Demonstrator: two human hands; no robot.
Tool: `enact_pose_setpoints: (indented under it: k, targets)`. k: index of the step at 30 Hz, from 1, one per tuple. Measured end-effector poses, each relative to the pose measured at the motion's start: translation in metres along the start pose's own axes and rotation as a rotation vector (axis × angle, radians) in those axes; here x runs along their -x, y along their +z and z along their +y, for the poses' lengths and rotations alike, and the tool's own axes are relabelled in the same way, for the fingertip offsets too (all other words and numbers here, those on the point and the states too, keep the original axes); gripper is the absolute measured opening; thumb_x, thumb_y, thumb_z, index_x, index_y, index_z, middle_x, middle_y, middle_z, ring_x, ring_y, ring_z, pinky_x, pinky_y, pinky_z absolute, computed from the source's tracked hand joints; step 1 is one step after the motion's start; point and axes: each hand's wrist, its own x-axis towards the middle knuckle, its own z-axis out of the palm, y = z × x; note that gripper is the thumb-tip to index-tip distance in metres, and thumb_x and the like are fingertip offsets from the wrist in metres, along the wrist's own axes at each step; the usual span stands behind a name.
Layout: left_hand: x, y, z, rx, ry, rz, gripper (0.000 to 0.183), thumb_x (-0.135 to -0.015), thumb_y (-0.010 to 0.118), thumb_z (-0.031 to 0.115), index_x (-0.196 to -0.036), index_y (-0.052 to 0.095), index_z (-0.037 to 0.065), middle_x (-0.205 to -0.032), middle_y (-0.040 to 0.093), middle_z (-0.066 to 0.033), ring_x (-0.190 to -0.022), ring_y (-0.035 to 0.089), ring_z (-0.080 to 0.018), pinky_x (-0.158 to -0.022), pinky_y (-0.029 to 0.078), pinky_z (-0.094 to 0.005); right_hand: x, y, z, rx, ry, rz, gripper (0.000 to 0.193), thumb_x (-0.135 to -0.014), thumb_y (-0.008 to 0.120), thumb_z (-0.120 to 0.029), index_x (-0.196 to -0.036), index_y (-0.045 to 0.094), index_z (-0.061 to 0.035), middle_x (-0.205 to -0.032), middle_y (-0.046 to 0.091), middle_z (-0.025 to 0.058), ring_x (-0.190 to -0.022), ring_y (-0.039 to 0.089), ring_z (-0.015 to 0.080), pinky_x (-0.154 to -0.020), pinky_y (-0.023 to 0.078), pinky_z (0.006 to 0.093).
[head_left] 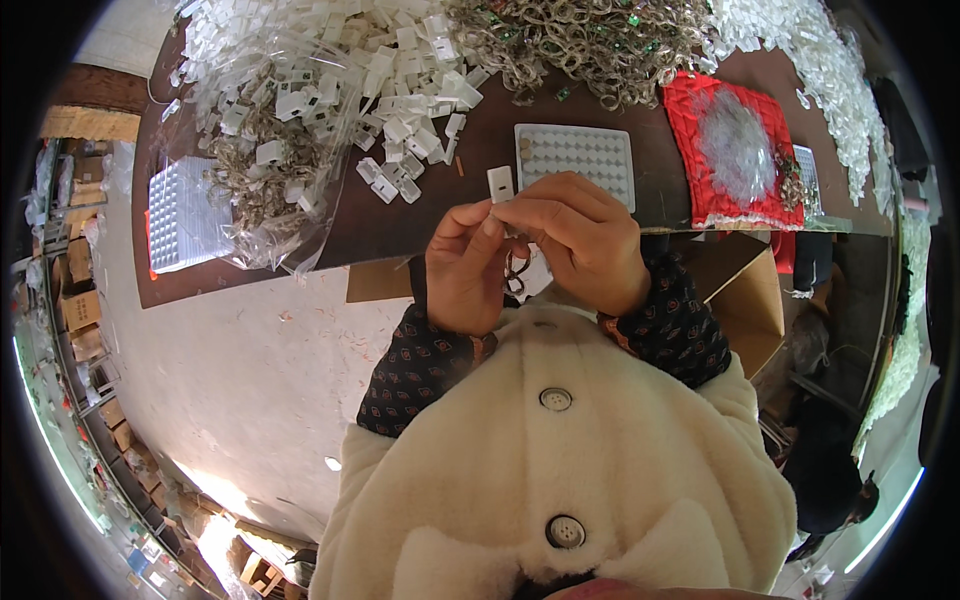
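Observation:
Both hands meet in front of my chest at the table's near edge, thumbs and fingertips pinched close together. From between them a small white plastic case with a dark slot sticks up. My right hand pinches it from the right, its fingers curled over. My left hand is closed too, its fingertips against the lower end of the case. A dark thin wire loop hangs down between the palms. Where the wire meets the case is hidden by the fingers.
Just beyond my hands lies a white tray with many cells. Loose white cases and tangled coiled wires are heaped behind. A red cloth bears clear film at right. Stacked trays stand left; a cardboard box sits below.

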Motion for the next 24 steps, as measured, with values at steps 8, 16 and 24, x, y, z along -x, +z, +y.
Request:
enact_pose_setpoints:
  k: [8, 16, 24]
  targets:
    - [-0.003, 0.001, 0.003, -0.13, 0.032, 0.15, 0.019, -0.098, 0.061, 0.016, -0.113, 0.061, 0.004, -0.106, 0.069, -0.0141, -0.08, 0.061, -0.0157, -0.083, 0.051, -0.034, 0.006, 0.015, 0.047, 0.366, 0.254, 0.04, 0.026, -0.082, 0.069, 0.004, -0.107, 0.07, -0.0056, -0.093, 0.067, 0.0124, -0.078, 0.067, 0.0295, -0.066, 0.054, 0.0358]
    - [-0.004, 0.001, 0.005, -0.113, 0.019, 0.139, 0.018, -0.098, 0.061, 0.015, -0.112, 0.061, 0.004, -0.104, 0.069, -0.0127, -0.081, 0.063, -0.0168, -0.082, 0.052, -0.0339, 0.001, 0.014, 0.039, 0.227, 0.264, 0.065, 0.02, -0.082, 0.07, 0.004, -0.1, 0.069, -0.0034, -0.088, 0.068, 0.0119, -0.076, 0.067, 0.0281, -0.066, 0.054, 0.0343]
    - [0.001, -0.001, 0.002, -0.005, -0.008, 0.026, 0.013, -0.097, 0.06, 0.006, -0.11, 0.063, 0.007, -0.104, 0.069, -0.0124, -0.088, 0.066, -0.0226, -0.08, 0.054, -0.037, 0.004, 0.004, -0.001, -0.015, 0.222, 0.045, 0.019, -0.08, 0.069, 0.009, -0.096, 0.069, -0.001, -0.088, 0.07, 0.0116, -0.076, 0.069, 0.0243, -0.066, 0.055, 0.0311]
